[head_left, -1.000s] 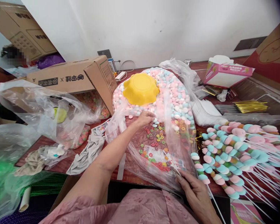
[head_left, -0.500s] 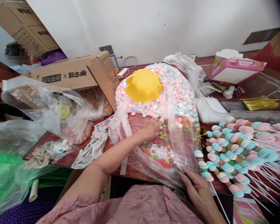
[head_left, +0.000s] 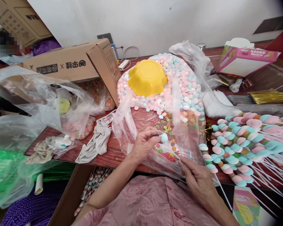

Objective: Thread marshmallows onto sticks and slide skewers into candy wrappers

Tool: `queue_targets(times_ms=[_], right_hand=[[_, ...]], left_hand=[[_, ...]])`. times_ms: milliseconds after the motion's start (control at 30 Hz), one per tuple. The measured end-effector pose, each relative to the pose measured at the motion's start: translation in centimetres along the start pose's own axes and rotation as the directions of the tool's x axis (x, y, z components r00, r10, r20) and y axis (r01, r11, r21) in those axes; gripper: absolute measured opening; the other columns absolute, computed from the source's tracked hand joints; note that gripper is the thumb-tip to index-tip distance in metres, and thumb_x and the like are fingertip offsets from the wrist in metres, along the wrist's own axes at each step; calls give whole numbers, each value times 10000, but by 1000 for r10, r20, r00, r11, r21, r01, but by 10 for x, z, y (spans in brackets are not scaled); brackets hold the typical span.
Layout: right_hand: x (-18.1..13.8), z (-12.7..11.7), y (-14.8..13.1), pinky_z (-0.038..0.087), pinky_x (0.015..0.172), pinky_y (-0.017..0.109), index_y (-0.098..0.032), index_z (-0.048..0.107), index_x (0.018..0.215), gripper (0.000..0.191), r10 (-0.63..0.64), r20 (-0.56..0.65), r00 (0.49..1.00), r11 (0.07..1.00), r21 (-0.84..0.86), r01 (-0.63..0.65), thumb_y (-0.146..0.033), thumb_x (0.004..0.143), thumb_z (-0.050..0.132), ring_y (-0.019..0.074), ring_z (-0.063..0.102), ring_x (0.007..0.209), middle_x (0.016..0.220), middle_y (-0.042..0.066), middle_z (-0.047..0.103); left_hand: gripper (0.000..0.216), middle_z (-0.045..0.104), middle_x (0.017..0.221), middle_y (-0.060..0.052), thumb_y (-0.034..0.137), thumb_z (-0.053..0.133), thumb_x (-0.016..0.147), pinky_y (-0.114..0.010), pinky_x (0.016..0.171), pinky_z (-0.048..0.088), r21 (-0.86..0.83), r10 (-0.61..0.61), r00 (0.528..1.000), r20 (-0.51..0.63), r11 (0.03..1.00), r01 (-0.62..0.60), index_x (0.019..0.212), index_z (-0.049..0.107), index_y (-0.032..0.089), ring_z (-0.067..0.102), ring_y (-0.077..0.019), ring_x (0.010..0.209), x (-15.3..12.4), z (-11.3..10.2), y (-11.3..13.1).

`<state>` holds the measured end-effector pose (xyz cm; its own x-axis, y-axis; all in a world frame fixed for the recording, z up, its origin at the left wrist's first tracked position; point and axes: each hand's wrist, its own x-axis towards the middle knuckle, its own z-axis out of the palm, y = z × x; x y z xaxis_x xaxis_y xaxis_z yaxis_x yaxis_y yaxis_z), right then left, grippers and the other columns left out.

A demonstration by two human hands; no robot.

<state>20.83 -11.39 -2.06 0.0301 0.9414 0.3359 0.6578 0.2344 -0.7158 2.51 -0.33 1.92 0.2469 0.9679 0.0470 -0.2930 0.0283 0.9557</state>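
Note:
Between the thumb and fingers of my left hand is a pale blue marshmallow, raised over the clear plastic bag. My right hand pinches a thin white stick, its tip pointing up and left towards the marshmallow but apart from it. Below and beyond the hands lie small coloured ring candies and, farther back, a large heap of pink, white and blue marshmallows. An upturned yellow bowl with a wavy rim rests on that heap.
Finished marshmallow skewers are piled at the right, their sticks past the table edge. A cardboard box stands at the left, with a grey cloth before it. Gold ties and a pink carton lie back right.
My left hand has come back from the heap's front edge towards me, now with a blue marshmallow. My right hand stays low with the stick. The view has shifted slightly.

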Motion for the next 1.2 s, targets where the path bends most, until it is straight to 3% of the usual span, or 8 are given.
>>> queue_targets(times_ms=[100,300,467,567,700,867,1033,1200], right_hand=[[3,4,-3,514,515,228,-74,758,1009,355,-43,30,999,998,-55,44,-267,953,464,159,664,522,696,74,741],[-2,9,3,559,572,265,-119,758,1034,349,-53,70,996,989,-133,62,-239,950,441,204,735,647,871,105,781],[-6,7,11,584,627,300,-171,755,1065,356,9,92,996,987,-160,6,-255,941,432,225,753,741,947,93,777],[-10,4,16,587,630,311,-205,758,1064,355,33,121,992,987,-161,-13,-256,918,439,227,751,743,931,75,781],[-13,-4,17,586,606,313,-202,775,997,336,27,138,990,989,-148,-7,-281,907,461,232,746,701,887,72,784],[-11,-12,6,570,563,272,-187,771,999,321,-9,118,993,995,-93,20,-275,920,473,212,742,665,817,61,782],[-6,-5,-2,582,589,285,-177,772,993,326,-36,64,997,993,-114,43,-276,923,468,218,746,677,856,77,784],[-10,-2,3,587,609,286,-170,764,1009,335,-62,75,995,983,-169,74,-251,927,449,221,753,724,908,90,781]], left_hand=[[129,700,971,-37,230,804,678,-265,792,538,-66,-3,1000,-31,998,1,803,781,212,636,-161,923,-11,-5,1],[292,735,874,-39,266,876,587,-291,772,542,-27,-112,992,63,993,114,844,764,188,658,-160,813,-15,-17,-14],[258,729,931,-68,305,837,661,-309,833,529,195,29,993,111,980,-50,885,772,195,652,-191,908,-22,-19,-28],[271,708,988,-78,351,752,763,-266,678,546,267,39,995,90,962,-61,985,761,198,649,-147,755,-26,-19,-36],[295,699,940,-47,403,733,771,-206,481,473,64,-136,990,-38,988,139,961,739,178,596,-72,510,-28,-18,-42],[334,702,703,-6,335,841,647,-188,477,455,-292,-321,938,-132,917,273,892,696,160,667,-130,573,-24,-11,-36],[358,715,771,15,251,887,564,-223,592,532,-403,-302,943,-141,888,224,851,687,174,712,-153,684,-28,2,-30],[378,737,836,6,225,888,562,-256,683,562,-302,-201,966,-164,942,144,886,697,195,721,-154,732,-35,2,-37]])
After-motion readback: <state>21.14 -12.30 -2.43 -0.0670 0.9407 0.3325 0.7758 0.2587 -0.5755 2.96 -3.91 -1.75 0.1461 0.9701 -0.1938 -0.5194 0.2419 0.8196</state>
